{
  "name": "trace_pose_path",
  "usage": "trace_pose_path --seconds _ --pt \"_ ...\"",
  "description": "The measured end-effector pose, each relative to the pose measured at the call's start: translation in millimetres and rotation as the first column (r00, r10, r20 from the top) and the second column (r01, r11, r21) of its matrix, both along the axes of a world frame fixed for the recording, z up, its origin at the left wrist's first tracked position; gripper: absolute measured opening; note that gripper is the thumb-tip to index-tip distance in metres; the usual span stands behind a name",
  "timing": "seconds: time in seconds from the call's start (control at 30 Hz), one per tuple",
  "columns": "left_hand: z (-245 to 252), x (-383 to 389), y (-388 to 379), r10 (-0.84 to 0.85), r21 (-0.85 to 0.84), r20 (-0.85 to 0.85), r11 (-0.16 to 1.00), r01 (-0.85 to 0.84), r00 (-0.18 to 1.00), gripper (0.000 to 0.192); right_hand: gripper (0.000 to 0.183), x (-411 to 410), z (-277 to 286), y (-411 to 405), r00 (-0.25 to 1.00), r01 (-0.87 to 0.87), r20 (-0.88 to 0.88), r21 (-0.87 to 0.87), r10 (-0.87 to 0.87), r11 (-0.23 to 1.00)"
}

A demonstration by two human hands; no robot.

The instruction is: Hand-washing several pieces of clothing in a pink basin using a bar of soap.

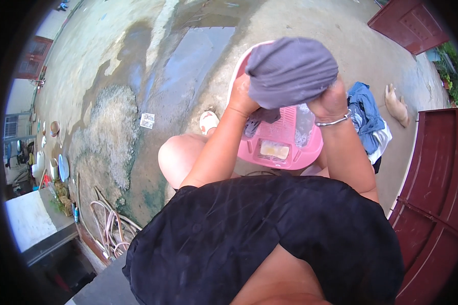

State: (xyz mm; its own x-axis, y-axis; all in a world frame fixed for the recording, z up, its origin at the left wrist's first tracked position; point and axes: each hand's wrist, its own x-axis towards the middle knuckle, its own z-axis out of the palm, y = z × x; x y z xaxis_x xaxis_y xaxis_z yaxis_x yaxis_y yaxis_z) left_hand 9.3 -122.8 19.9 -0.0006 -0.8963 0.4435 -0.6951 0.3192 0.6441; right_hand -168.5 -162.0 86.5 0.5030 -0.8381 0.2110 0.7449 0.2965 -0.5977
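Note:
A grey-purple garment [292, 72] is stretched between my two hands above a pink plastic washbasin [244, 150]. My left hand [244, 95] grips its left side, and my right hand [330, 101], with a bracelet at the wrist, holds the right side; the cloth hides many of the fingers. Below, a ribbed washboard [288, 122] is part of the basin. Sudsy water [303, 126] shows to its right. A pale bar of soap [274, 150] lies in the slotted tray at the near rim. More dark wet cloth [252, 127] hangs or lies beneath my left hand.
Blue and white clothes [366, 114] are heaped right of the basin. Beyond them a light-coloured dog or similar animal [397, 105] lies on the concrete. A drain cover [147, 120] and a coiled hose [110, 225] are at left. A dark red metal door [431, 183] stands at right.

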Motion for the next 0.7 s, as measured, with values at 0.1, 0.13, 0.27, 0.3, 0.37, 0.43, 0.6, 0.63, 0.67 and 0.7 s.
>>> trace_pose_path --seconds 0.1,0.13,0.27,0.3,0.37,0.43,0.6,0.63,0.67,0.7 --pt "-26 19 18 0.028 0.281 -0.237 0.959 0.041 0.971 0.037 0.039 -23 -68 1 0.99 -0.137 0.001 0.257 0.142 0.957" --pt "-36 19 21 0.025 0.412 -0.199 0.909 0.06 0.98 0.041 0.042 -40 -99 -2 0.957 -0.156 -0.168 0.386 0.236 0.909" --pt "-71 27 44 -0.089 0.635 0.306 0.761 -0.133 0.948 0.058 0.049 -76 -203 -8 -0.136 -0.121 -0.99 0.044 0.027 0.992" --pt "-71 35 43 -0.08 0.642 0.313 0.752 -0.149 0.946 0.058 0.052 -71 -186 -13 -0.169 -0.206 -0.985 0.005 -0.03 0.979" --pt "-66 38 35 -0.14 0.748 0.236 0.658 -0.088 0.962 0.075 0.057 -71 -176 -15 0.052 -0.192 -0.987 -0.158 -0.15 0.969" --pt "-65 41 28 -0.135 0.756 0.196 0.652 -0.062 0.971 0.09 0.055 -71 -159 -35 0.158 -0.121 -0.984 -0.102 -0.083 0.987" --pt "-74 0 10 0.017 0.579 0.117 0.811 -0.082 0.993 0.103 0.049 -43 -220 -51 0.07 0.031 -0.981 -0.179 -0.181 0.983" --pt "-76 -9 6 0.093 0.577 0.185 0.796 -0.185 0.978 0.102 0.055 -34 -224 -49 -0.07 -0.043 -0.974 -0.211 -0.214 0.977" --pt "-78 -14 1 0.079 0.564 0.074 0.819 -0.107 0.994 0.102 0.058 -32 -228 -42 -0.154 -0.109 -0.931 -0.316 -0.33 0.942" --pt "-79 -9 5 0.092 0.575 0.081 0.809 -0.122 0.992 0.102 0.05 -17 -212 -30 -0.084 -0.13 -0.959 -0.257 -0.269 0.958"
